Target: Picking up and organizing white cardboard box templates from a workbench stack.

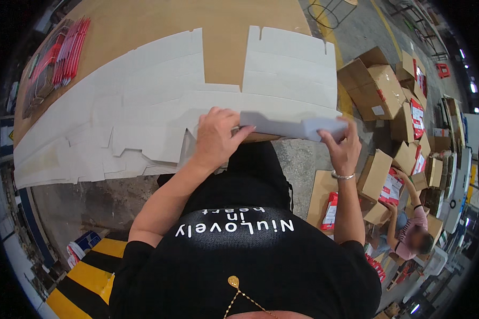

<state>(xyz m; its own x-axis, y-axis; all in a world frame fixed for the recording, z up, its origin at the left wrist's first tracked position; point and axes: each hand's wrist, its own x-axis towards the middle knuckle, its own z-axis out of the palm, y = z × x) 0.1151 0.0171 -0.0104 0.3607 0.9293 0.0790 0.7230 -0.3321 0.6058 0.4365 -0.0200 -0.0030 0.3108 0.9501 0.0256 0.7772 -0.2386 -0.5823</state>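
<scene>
At the near edge of a brown work table (223,48), you hold a pale card piece (279,126) stretched between your hands. Your left hand (215,135) is closed on one end, thumb toward you; your right hand (346,146) pinches the other between thumb and fingers. The grip at both ends probably keeps the thin piece from sagging or folding. Just beyond it lie white cardboard sheets (149,74), flat and overlapping, perhaps laid that way to be within reach. Red packets (72,53) stand bunched at the table's far left.

Around you is a workshop with a grey floor (340,26). Open boxes (375,87) crowd the right, where a co-worker (407,239) handles a red-and-white packet (391,186); yellow-and-black stripes (96,266) mark the lower left.
</scene>
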